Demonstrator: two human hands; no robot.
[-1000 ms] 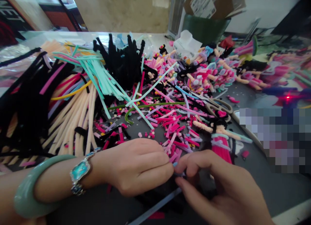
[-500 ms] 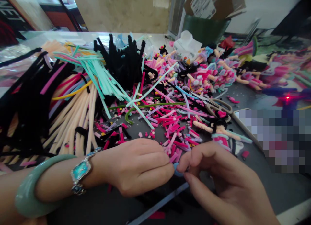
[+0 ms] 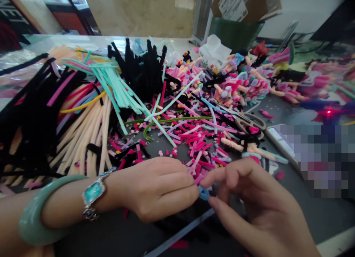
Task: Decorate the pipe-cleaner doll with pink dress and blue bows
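Note:
My left hand [image 3: 166, 190], with a green bangle and a turquoise-faced bracelet on its wrist, is closed with its knuckles up. Out of its fingertips pokes a small blue loop of pipe cleaner [image 3: 204, 193]. My right hand [image 3: 263, 209] is beside the loop, index finger and thumb apart on either side of it, gripping nothing. A long pale blue pipe cleaner [image 3: 180, 233] slants across the dark table below my hands. Beyond my fingers lie many short cut pink pieces [image 3: 198, 142].
Scissors [image 3: 249, 122] lie past my right hand, near a small pipe-cleaner doll [image 3: 251, 146]. A phone-like device [image 3: 283, 140] is at right. Bundles of beige [image 3: 85, 138], mint [image 3: 119, 88] and black [image 3: 138, 70] pipe cleaners fill the left and back. Finished dolls [image 3: 249, 81] pile up behind.
My right index finger and thumb have spread apart from the blue loop, which now shows more plainly. The left hand has hardly moved.

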